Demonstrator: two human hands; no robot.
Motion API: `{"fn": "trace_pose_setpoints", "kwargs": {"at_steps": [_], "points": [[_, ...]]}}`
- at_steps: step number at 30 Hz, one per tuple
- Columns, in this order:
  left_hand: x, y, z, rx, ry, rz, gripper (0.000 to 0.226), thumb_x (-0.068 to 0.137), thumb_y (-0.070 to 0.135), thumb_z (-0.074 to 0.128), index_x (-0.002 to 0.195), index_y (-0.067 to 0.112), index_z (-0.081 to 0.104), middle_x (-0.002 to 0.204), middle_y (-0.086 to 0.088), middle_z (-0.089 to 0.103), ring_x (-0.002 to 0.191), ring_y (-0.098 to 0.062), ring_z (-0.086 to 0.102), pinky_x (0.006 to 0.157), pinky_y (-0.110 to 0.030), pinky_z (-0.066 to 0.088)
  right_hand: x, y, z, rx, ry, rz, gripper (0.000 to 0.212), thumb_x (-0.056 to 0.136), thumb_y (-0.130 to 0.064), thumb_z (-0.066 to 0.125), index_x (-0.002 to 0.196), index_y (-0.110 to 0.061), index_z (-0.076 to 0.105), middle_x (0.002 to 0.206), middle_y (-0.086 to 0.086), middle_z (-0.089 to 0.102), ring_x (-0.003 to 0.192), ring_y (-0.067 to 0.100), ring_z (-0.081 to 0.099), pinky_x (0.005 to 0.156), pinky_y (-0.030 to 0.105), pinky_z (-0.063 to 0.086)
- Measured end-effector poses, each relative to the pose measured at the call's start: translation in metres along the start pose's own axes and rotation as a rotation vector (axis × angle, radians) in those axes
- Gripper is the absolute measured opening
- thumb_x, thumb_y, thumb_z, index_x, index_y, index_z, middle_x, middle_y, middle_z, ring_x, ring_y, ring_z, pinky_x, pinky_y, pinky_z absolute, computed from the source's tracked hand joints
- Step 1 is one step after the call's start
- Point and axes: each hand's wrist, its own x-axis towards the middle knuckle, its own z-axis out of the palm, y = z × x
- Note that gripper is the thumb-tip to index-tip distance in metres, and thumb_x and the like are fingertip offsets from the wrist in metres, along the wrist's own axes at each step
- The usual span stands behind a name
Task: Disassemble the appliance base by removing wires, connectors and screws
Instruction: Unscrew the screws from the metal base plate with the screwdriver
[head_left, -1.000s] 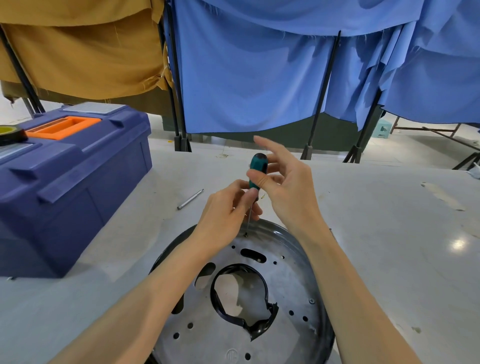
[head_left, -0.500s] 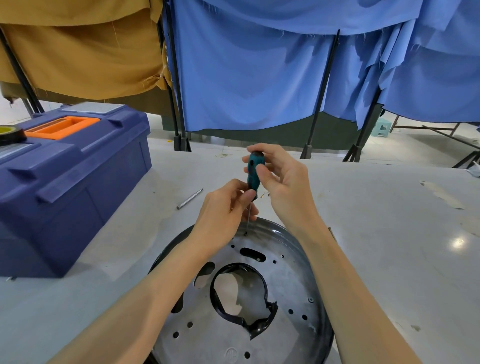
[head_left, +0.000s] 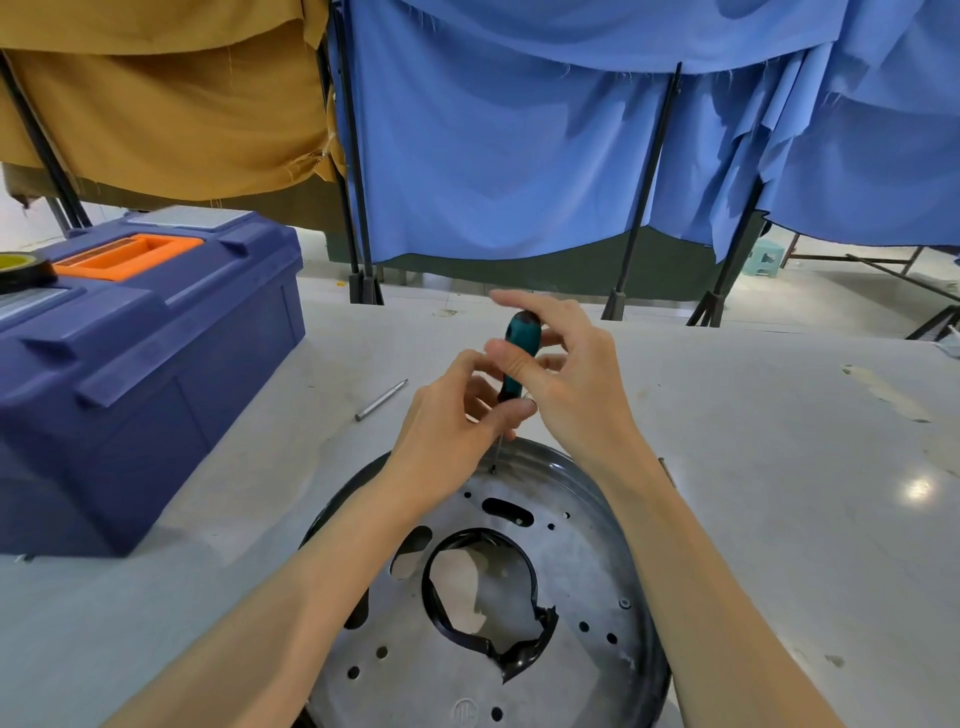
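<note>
Right grip (head_left: 561, 364) is fanning its fingers open, re-pinching the screwdriver (head_left: 521, 343) between turns | left grip (head_left: 462, 410) is pinching the shaft steady | screw (head_left: 492, 470) is likely still backing out of the appliance base (head_left: 597, 545)

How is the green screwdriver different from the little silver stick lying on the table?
The screwdriver has a teal handle; the silver stick is bare metal all along. The screwdriver stands almost upright with its tip on the round metal base; the silver stick lies flat on the table. The left hand and right hand both hold the screwdriver; nothing touches the silver stick. Both are long and thin.
</note>
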Motion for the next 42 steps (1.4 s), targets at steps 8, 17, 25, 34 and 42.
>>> {"fn": "trace_pose_setpoints", "kwargs": {"at_steps": [8,17,25,34,42], "points": [[0.002,-0.0043,-0.0009,-0.02,0.027,-0.013,0.012,0.09,0.025,0.064,0.095,0.02,0.055,0.075,0.002,0.071,0.069,-0.012,0.07,0.072,-0.035,0.06,0.0,0.0001,-0.0012,0.074,0.006,-0.004,0.026,0.089,-0.013,0.067,0.111,-0.027,0.063,0.11,-0.003,0.062,0.097,0.008,0.06,0.081,0.019,0.054],[0.0015,-0.0068,-0.0005,-0.017,0.01,0.001,0.002,0.093,0.023,0.06,0.093,0.022,0.058,0.075,0.003,0.07,0.071,-0.011,0.069,0.073,-0.038,0.06,-0.0006,-0.0021,-0.0027,0.155,-0.01,0.019,0.025,0.092,-0.006,0.061,0.114,-0.018,0.063,0.105,0.0,0.066,0.095,0.013,0.065,0.082,0.022,0.056],[0.001,-0.0046,0.0001,0.0,-0.047,0.011,0.01,0.099,0.017,0.05,0.103,0.017,0.058,0.078,0.004,0.072,0.076,-0.008,0.07,0.08,-0.037,0.058,0.0014,-0.0017,-0.0045,0.194,0.022,0.048,0.032,0.091,0.003,0.058,0.118,-0.014,0.061,0.101,0.002,0.069,0.093,0.013,0.067,0.08,0.022,0.056],[0.0006,-0.0047,-0.0004,-0.03,-0.036,0.003,0.011,0.099,0.022,0.049,0.101,0.023,0.06,0.077,0.003,0.071,0.077,-0.01,0.07,0.076,-0.039,0.06,0.0015,-0.0021,-0.0051,0.155,0.044,0.042,0.036,0.09,-0.003,0.062,0.122,-0.02,0.06,0.101,-0.001,0.067,0.091,0.012,0.066,0.081,0.021,0.056],[0.0006,-0.0043,-0.0005,0.019,0.007,-0.011,0.013,0.089,0.032,0.064,0.094,0.026,0.055,0.077,0.004,0.071,0.073,-0.01,0.07,0.076,-0.035,0.058,0.0002,-0.0017,-0.003,0.061,0.036,0.01,0.035,0.087,-0.017,0.07,0.117,-0.033,0.062,0.108,-0.003,0.059,0.093,0.006,0.058,0.076,0.014,0.052]]}}
